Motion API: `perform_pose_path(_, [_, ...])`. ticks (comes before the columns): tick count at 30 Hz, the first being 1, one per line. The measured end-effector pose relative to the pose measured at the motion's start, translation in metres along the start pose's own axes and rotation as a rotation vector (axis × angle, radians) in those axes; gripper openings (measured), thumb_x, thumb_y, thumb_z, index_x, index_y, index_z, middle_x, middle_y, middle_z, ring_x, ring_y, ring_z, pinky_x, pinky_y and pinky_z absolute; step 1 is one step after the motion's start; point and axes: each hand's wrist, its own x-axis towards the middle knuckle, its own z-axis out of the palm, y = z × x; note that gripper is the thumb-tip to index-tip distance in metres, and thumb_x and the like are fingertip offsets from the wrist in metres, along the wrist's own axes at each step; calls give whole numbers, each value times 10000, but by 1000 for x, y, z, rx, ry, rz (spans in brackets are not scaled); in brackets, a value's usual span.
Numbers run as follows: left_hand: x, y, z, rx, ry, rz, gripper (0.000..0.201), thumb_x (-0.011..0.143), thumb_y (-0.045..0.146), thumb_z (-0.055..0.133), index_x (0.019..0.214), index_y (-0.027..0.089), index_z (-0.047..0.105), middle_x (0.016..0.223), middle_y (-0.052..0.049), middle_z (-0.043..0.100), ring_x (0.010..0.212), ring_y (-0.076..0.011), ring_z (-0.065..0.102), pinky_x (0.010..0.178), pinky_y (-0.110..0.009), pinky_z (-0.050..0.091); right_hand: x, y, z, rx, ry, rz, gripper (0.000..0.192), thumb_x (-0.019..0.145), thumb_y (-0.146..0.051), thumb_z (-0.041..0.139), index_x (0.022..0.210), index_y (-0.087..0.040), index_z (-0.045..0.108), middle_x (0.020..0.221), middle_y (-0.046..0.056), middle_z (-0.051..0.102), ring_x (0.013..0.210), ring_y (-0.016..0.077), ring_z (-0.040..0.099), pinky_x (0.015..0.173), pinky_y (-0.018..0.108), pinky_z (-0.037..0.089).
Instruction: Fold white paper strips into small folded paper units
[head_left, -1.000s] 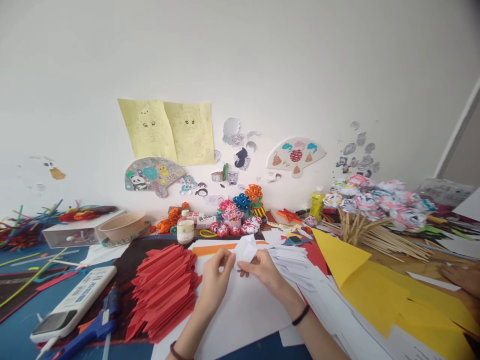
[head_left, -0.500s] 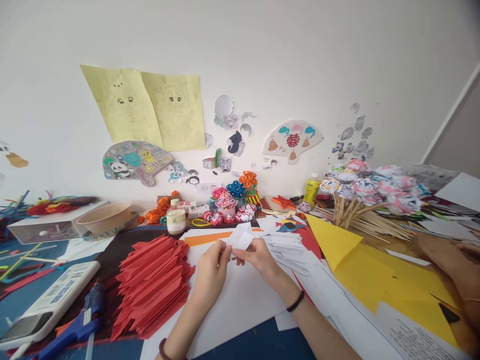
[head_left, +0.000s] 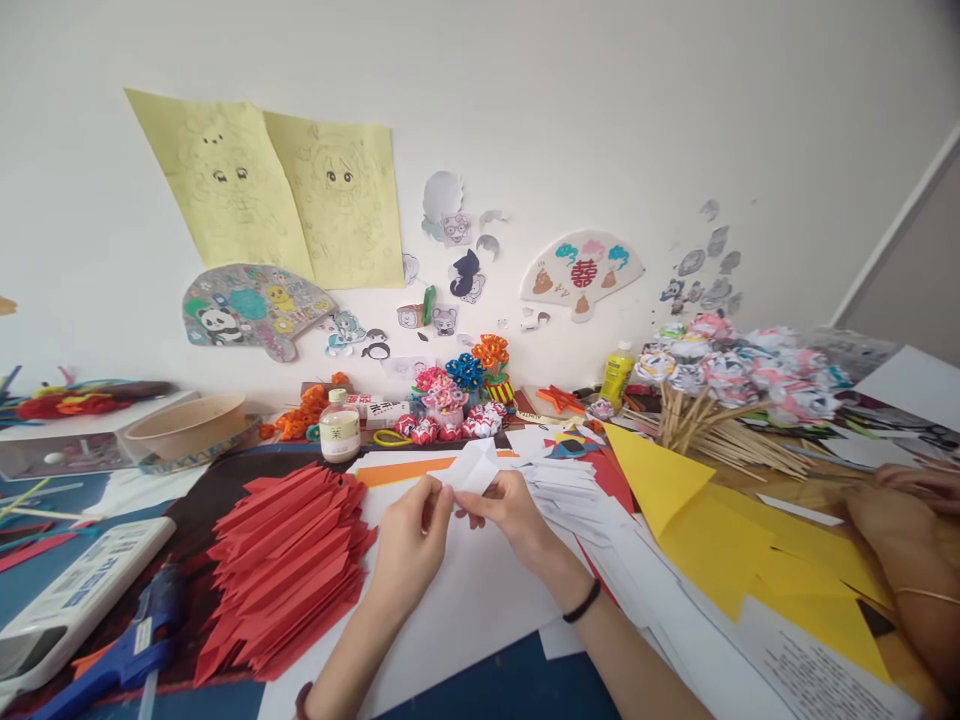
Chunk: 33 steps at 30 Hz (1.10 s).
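Between my two hands is a small piece of white paper (head_left: 474,465), folded, with its pointed end toward the wall. My left hand (head_left: 414,535) pinches its near left side between thumb and fingers. Opposite, my right hand (head_left: 511,512) pinches the right side, fingertips almost touching those of the left. Large white sheets (head_left: 465,610) lie under both hands. To the left is a thick pile of folded red paper strips (head_left: 289,570). On the right, a fanned stack of folded white paper pieces (head_left: 559,490) lies close to my right hand.
A blue glue gun (head_left: 142,640) and a white power strip (head_left: 82,600) lie at the left. Yellow sheets (head_left: 727,540) spread to the right, near another person's hands (head_left: 892,510). A small bottle (head_left: 340,428), craft flowers (head_left: 442,390) and paper bouquets on sticks (head_left: 720,370) stand along the wall.
The view has shifted slightly, so most things sit a little further left. My hands keep their pinch on the white paper. The other person's hands at the right show more.
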Motion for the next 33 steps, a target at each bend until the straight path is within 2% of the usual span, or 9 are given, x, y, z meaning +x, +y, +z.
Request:
perform_pose_path(5, [-1,-3,2,61,-27,23,316,923,358,367,663,200,452,590,22,533,531,-125,489,526,-222,321,-1,1,0,-59,30,6,290,701,-398,716,786,-121,711,665,58,672,514,119,533,502,241,421])
perform_pose_path(11, [0,-6,4,160,33,67,315,930,332,344,643,206,378,566,32,455,520,-122,427,520,-229,281,2,1,-4,-73,-23,27,451,750,-546,630,704,-99,664,537,46,620,456,121,539,451,227,392])
perform_pose_path(15, [3,-9,-1,162,-4,82,320,929,335,334,639,205,374,590,24,461,558,-131,437,542,-233,294,6,-3,-16,-40,87,-30,449,792,-556,583,730,-115,639,625,41,628,499,118,558,449,213,383])
perform_pose_path(18, [6,-13,-4,110,-72,50,341,926,362,342,634,200,412,591,20,488,562,-132,450,549,-233,306,7,-5,-23,-40,173,-67,391,770,-506,637,716,-119,657,651,32,625,538,115,546,476,216,392])
perform_pose_path(21, [8,-19,-3,-10,-110,-11,326,913,401,366,697,194,495,633,10,549,577,-138,488,561,-232,338,8,-4,-24,-53,198,-59,375,725,-478,687,678,-106,677,638,42,629,545,126,542,488,230,404])
perform_pose_path(26, [10,-24,-3,-160,-109,-95,236,858,395,457,818,184,556,653,4,579,596,-151,514,542,-229,347,8,-2,-26,-64,237,78,412,646,-459,741,859,-108,696,637,43,656,514,145,578,467,242,424])
perform_pose_path(28, [10,-24,-5,-128,-121,-85,209,850,363,464,792,186,559,632,11,571,597,-150,513,549,-230,344,8,-4,-32,-125,215,137,404,602,-431,772,833,-109,694,607,27,644,506,142,577,483,247,443])
perform_pose_path(33, [6,-22,-9,131,-250,-59,142,818,255,464,726,199,555,668,-2,609,628,-163,547,565,-237,331,3,-5,-53,-380,6,212,277,600,-385,764,659,-124,694,558,19,633,522,140,571,513,247,429])
